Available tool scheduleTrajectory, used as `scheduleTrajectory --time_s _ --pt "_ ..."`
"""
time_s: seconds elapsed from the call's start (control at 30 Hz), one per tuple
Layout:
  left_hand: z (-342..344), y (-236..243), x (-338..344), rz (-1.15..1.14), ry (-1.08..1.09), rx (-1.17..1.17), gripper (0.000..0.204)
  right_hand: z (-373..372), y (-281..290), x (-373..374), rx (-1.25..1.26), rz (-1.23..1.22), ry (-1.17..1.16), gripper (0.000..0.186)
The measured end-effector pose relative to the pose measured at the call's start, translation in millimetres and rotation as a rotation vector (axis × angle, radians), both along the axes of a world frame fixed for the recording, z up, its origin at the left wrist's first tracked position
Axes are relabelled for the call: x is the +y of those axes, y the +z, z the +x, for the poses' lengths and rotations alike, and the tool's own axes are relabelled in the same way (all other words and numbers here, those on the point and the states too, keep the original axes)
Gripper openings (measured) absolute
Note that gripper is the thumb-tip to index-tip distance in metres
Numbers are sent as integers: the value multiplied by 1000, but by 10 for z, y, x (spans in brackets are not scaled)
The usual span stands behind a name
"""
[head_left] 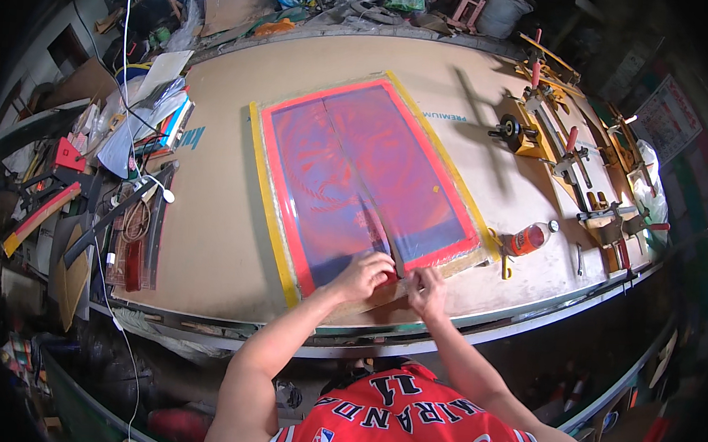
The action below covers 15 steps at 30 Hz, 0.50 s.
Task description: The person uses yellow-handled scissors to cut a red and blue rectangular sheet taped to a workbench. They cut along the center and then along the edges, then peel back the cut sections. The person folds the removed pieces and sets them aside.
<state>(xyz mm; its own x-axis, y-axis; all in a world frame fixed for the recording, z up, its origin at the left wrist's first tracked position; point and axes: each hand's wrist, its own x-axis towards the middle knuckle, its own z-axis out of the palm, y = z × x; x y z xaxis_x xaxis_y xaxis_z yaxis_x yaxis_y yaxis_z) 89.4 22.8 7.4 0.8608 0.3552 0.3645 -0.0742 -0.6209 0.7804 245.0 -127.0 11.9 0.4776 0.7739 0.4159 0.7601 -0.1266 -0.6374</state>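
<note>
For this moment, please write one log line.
mesh: looks slit lengthwise; left hand: at near edge; right hand: at near edge; bottle: right of mesh

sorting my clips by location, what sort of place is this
Probably a small workshop, perhaps for screen printing: what looks like a framed printing screen lies on a broad worktable, with clamp-like metal fixtures at the right and stacked clutter beyond the far edge.

Bright light fills the surface (pixel 209 212) at mid-frame, and soft-edged shadows stretch leftward from the clamps (pixel 570 160) at right. A sheen glints on the red-bordered panel (pixel 390 166). Straight edges bow; the frame's corners sink into black.
</note>
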Motion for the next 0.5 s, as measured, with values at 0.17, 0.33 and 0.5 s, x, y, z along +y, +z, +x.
scheduleTrajectory --time_s 0.17,0.33,0.5 --pt "-537 94 408 472 958 307 33 -452 56 -157 17 -108 -104 15" --pt "-1101 -55 894 -149 1358 494 37 -535 -57 -49 270 -40 -104 9" --pt "-1253 -9 961 -735 1247 123 57 -585 316 1 333 53 -132 6"
